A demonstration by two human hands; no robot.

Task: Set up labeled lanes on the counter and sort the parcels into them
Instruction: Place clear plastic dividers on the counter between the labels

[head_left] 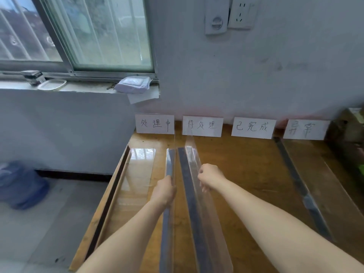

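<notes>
Several white label cards with handwritten characters lean against the wall at the back of the wooden counter (236,174): one at far left (154,123), a second (202,126), a third (253,128) and a fourth (306,129). Two clear plastic L-shaped dividers run lengthways down the counter's middle. My left hand (165,192) grips the left divider (169,194). My right hand (209,177) pinches the upright wall of the right divider (192,194). No parcels are in view.
A third clear divider (303,194) lies on the right under the fourth card, and another (136,174) along the counter's left edge. A windowsill (78,87) at back left holds a white packet (134,84). A blue water bottle (21,184) sits on the floor.
</notes>
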